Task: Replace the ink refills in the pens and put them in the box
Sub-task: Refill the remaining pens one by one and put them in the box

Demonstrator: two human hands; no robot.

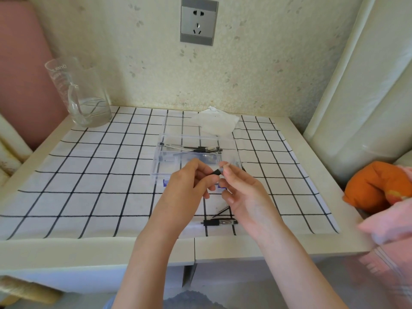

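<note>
Forearms reach in from the near edge, and just beyond them a spare pen [219,222] lies crosswise on the checked cloth [89,186], close under the right wrist, with a thin dark refill [221,211] angled beside it. Above these, both hands meet over the near wall of the box. The left hand [189,184] has its grip pinched together on the black end of a pen part [216,172]; the right hand [239,188] has thumb and forefinger closed on the clear end of the same piece. Its long axis runs left to right between the two grips, roughly level, so any pulling apart or pushing together would go along that line, I judge. Whether the piece is one pen or two halves being joined I cannot tell.

Behind the hands sits the clear box [236,150] on the desk, directly ahead of both hands, with several pens [200,149] lying lengthwise in its far half. Farther back are a crumpled tissue [214,122] and, far left, a glass jug [82,94].
</note>
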